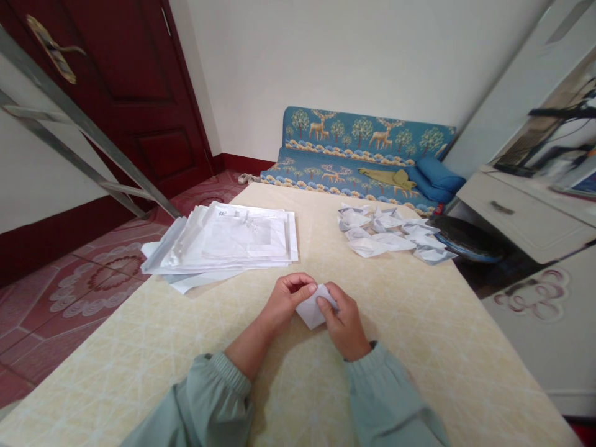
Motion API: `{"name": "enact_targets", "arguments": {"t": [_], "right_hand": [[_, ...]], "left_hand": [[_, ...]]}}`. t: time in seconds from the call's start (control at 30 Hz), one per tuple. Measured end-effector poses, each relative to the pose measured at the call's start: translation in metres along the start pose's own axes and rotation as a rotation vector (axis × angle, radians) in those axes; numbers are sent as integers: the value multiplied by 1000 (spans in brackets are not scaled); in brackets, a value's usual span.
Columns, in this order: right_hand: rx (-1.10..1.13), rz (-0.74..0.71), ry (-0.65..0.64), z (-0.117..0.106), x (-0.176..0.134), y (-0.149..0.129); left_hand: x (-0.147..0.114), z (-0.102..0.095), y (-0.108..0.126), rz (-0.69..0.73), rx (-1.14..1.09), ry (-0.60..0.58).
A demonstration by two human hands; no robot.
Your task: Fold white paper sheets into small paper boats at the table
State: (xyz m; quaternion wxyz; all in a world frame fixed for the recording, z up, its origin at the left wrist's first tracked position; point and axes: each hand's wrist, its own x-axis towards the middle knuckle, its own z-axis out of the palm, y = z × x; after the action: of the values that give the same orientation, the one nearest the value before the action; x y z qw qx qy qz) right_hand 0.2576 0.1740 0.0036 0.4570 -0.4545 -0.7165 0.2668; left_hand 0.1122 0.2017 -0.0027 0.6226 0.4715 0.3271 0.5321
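Note:
Between my two hands is a small piece of folded white paper (311,313), held just above the near middle of the table, with a pointed corner toward me. My left hand (285,302) pinches its upper left edge between thumb and fingers. On the other side, my right hand (343,318) grips the right edge, its thumb lying on the front face. The fingers behind the paper are partly hidden. Farther up on the left lies a stack of white paper sheets (237,239). Several folded paper pieces (386,233) sit in a cluster at the far right.
The table (186,360) has a pale yellow patterned cover. Behind it stands a blue sofa (335,155) with deer prints and a yellowish cloth (388,178). A metal ladder (88,124) leans at the left by a dark red door (135,74). A white cabinet (535,217) borders the right.

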Motion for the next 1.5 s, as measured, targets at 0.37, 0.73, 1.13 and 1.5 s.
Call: {"name": "enact_targets", "arguments": {"t": [0.37, 0.73, 1.13, 1.5], "right_hand": [[14, -18, 2, 3, 1, -7], [-57, -12, 21, 6, 3, -4], [-81, 29, 4, 4, -1, 0], [14, 200, 165, 7, -1, 6]], "left_hand": [[0, -1, -3, -58, -74, -34], [1, 0, 1, -12, 74, 2], [-6, 4, 3, 172, 489, 6], [0, -2, -3, -71, 353, -95]]}}
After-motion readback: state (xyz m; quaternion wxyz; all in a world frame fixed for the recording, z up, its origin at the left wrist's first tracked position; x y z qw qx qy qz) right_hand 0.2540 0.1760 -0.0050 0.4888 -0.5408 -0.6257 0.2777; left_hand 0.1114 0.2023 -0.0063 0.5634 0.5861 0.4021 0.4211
